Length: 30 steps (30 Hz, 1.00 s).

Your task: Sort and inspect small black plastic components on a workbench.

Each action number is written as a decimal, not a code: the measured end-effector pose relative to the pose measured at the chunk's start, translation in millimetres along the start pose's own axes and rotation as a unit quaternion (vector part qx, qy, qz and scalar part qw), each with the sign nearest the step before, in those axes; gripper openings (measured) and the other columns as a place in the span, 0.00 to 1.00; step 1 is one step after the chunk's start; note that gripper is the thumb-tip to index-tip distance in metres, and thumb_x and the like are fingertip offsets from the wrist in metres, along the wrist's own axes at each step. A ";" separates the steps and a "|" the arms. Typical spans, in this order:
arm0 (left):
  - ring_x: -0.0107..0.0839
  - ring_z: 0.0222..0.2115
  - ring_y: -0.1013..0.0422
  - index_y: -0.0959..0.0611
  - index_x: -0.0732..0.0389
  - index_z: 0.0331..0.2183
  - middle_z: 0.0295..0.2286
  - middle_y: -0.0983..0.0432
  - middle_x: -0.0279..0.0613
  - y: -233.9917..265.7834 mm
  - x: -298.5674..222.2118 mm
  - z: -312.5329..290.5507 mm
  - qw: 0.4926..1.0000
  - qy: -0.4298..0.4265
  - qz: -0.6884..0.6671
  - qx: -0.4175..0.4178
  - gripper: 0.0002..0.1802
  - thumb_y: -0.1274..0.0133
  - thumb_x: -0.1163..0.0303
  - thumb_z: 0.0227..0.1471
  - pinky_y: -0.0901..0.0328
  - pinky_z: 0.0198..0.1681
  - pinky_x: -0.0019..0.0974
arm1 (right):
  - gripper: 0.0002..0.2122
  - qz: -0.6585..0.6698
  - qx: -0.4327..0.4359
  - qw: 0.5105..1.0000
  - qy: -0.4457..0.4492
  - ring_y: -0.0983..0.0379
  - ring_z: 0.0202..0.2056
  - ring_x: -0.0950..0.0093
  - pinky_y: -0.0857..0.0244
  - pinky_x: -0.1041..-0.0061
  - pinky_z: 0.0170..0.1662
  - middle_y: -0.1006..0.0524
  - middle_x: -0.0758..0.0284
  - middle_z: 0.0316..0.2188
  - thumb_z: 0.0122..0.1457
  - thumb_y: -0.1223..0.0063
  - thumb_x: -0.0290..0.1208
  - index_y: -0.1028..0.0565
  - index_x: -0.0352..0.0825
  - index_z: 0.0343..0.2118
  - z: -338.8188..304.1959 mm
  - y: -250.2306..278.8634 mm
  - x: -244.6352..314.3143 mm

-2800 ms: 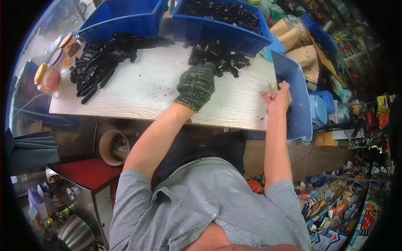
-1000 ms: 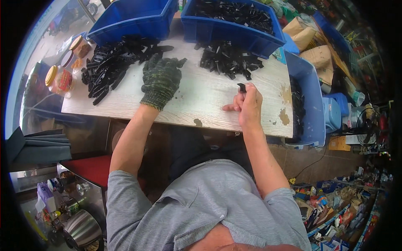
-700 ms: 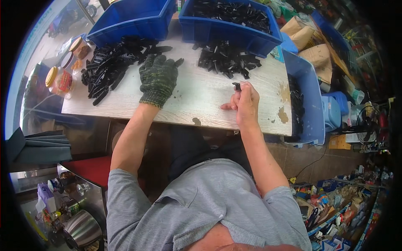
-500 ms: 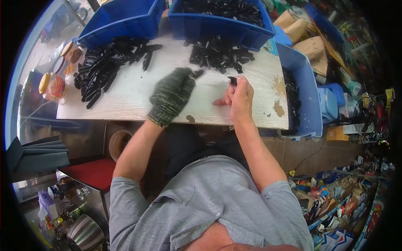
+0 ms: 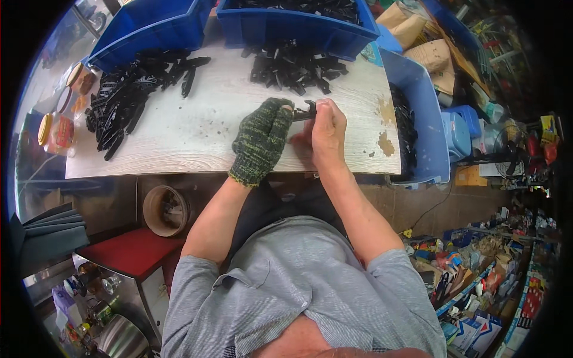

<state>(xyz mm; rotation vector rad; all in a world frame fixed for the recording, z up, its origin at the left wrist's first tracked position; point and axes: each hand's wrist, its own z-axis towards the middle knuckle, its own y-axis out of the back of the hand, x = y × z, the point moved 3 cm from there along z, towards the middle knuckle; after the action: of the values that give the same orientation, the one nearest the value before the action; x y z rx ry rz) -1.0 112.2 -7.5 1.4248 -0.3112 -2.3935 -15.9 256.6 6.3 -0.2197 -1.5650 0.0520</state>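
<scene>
My left hand, in a dark green knitted glove with bare fingertips, is closed on a black plastic piece. Bare and also closed, my right hand pinches a small curved black plastic piece at its thumb. Both pieces meet in the gap between my hands, just above the white tabletop; whether they are joined I cannot tell. Beyond my hands lies a heap of short black pieces. Farther left is a pile of longer black strips.
Two blue bins stand at the far edge, a left bin and a right bin full of black pieces. A lighter blue tub adjoins the table's right side. Lidded jars line the left edge. A round bucket sits below.
My left hand has moved right toward my right hand, bringing the two black pieces together. The whole view has shifted slightly, so the table appears farther left and higher.
</scene>
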 end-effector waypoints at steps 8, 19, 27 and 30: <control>0.38 0.33 0.26 0.21 0.68 0.45 0.37 0.23 0.48 -9.0 3.3 8.5 0.992 0.072 -0.098 -0.014 0.12 0.51 0.76 0.61 0.31 0.36 0.36 | 0.14 -0.028 0.019 0.998 0.046 0.42 0.20 0.84 0.42 0.81 0.19 0.37 0.76 0.20 0.64 0.58 0.37 0.34 0.38 0.23 7.7 8.3 -16.6; 0.49 0.36 0.25 0.21 0.65 0.45 0.37 0.21 0.53 -39.4 -26.1 0.2 0.989 0.126 -0.018 -0.080 0.15 0.53 0.65 0.62 0.31 0.39 0.47 | 0.14 -0.115 0.005 0.986 0.121 0.48 0.29 0.88 0.51 0.83 0.31 0.42 0.78 0.22 0.65 0.56 0.37 0.34 0.39 0.22 2.0 15.9 -4.7; 0.43 0.42 0.26 0.22 0.64 0.44 0.40 0.22 0.50 34.3 31.3 17.1 0.894 -0.128 0.398 -0.159 0.16 0.52 0.62 0.62 0.30 0.46 0.43 | 0.12 0.073 -0.009 0.995 -0.061 0.42 0.16 0.80 0.29 0.67 0.24 0.41 0.74 0.15 0.63 0.54 0.36 0.33 0.34 0.25 -0.7 19.3 7.7; 0.47 0.43 0.25 0.19 0.58 0.45 0.42 0.20 0.50 116.9 52.8 51.7 0.879 0.086 0.398 -0.248 0.20 0.51 0.54 0.60 0.31 0.49 0.46 | 0.11 0.093 -0.180 0.977 -0.065 0.47 0.11 0.76 0.28 0.60 0.21 0.47 0.72 0.12 0.64 0.57 0.38 0.31 0.34 0.31 32.8 66.4 17.9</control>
<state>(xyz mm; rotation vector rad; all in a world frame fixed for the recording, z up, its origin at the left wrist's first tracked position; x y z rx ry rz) -49.5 -15.3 15.7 0.9849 -0.1670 -1.5122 -41.3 328.2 12.2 -0.6593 -1.6725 -0.0721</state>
